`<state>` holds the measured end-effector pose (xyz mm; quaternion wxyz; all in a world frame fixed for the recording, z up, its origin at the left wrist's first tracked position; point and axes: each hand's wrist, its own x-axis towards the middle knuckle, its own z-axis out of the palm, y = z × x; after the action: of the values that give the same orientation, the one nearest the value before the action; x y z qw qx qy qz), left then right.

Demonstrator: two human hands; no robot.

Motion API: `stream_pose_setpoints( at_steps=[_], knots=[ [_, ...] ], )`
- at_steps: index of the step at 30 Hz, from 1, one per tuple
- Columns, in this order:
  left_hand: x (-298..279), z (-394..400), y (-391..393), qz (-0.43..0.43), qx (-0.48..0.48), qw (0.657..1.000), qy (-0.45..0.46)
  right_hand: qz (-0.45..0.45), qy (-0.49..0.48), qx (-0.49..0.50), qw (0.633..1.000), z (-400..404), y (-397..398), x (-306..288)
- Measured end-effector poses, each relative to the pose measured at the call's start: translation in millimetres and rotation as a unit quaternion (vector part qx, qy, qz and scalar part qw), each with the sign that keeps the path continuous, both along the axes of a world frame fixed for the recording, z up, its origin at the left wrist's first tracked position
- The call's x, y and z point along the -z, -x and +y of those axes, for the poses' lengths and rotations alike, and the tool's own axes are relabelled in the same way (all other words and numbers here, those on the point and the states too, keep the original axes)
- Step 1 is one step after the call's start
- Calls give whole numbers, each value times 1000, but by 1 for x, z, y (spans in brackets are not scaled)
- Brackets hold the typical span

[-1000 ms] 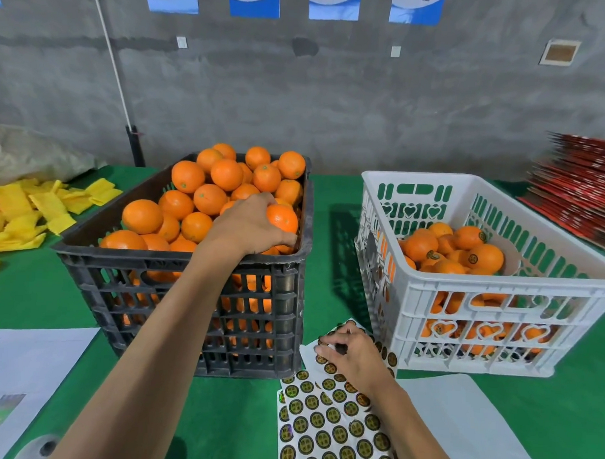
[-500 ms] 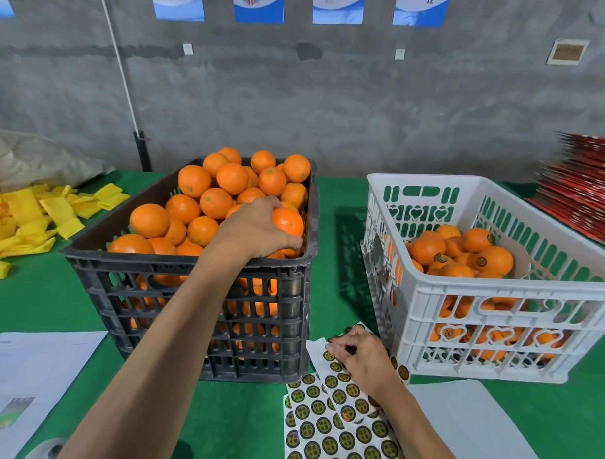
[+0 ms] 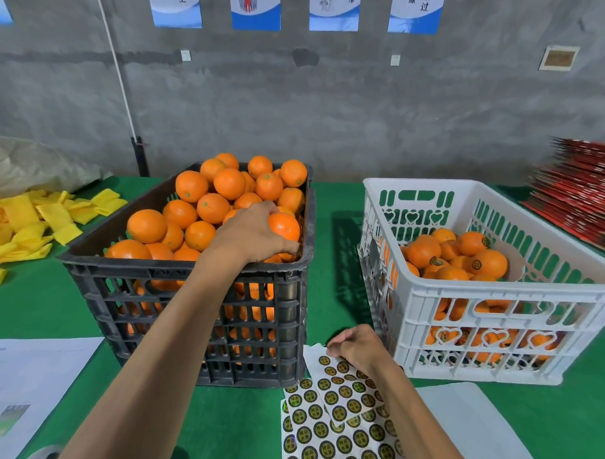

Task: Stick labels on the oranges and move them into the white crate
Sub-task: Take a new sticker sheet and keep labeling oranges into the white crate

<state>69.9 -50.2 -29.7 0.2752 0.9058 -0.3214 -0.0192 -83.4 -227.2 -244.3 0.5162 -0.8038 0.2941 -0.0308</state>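
Note:
A black crate [image 3: 195, 304] heaped with unlabelled oranges [image 3: 213, 192] stands at centre left. My left hand [image 3: 249, 232] reaches into its near right corner and grips one orange [image 3: 284, 226]. To the right stands the white crate [image 3: 497, 304], partly filled with labelled oranges [image 3: 464, 255]. In front, between the crates, lie sheets of round dark-and-gold labels [image 3: 335, 422]. My right hand [image 3: 357, 344] rests on the top sheet's far edge, fingertips pinched at a label; whether one is lifted I cannot tell.
Yellow foam sleeves [image 3: 23, 219] are scattered on the green table at the left. A stack of red flat cartons [image 3: 583, 191] lies at the far right. White paper sheets [image 3: 24, 384] lie at the front left, and another white sheet [image 3: 482, 431] at the front right.
The view has shifted slightly. My left hand stays closed on the orange in the black crate. My right hand's fingers keep working at the far edge of the label sheet.

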Motion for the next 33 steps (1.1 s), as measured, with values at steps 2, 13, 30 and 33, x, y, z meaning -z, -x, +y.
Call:
stream_pose_setpoints(
  at_steps=[2, 13, 30, 33],
  knots=[
    [0, 0, 0, 1, 1, 1000, 1, 6, 13, 7, 1000, 0, -2, 1],
    [3, 0, -3, -3, 7, 1000, 6, 7, 53, -36, 998, 3, 3, 0],
    [2, 0, -2, -7, 0, 1000, 0, 32, 321, -65, 944, 21, 18, 2],
    [2, 0, -1, -8, -9, 1000, -5, 40, 292, -48, 954, 19, 17, 0]
  ],
)
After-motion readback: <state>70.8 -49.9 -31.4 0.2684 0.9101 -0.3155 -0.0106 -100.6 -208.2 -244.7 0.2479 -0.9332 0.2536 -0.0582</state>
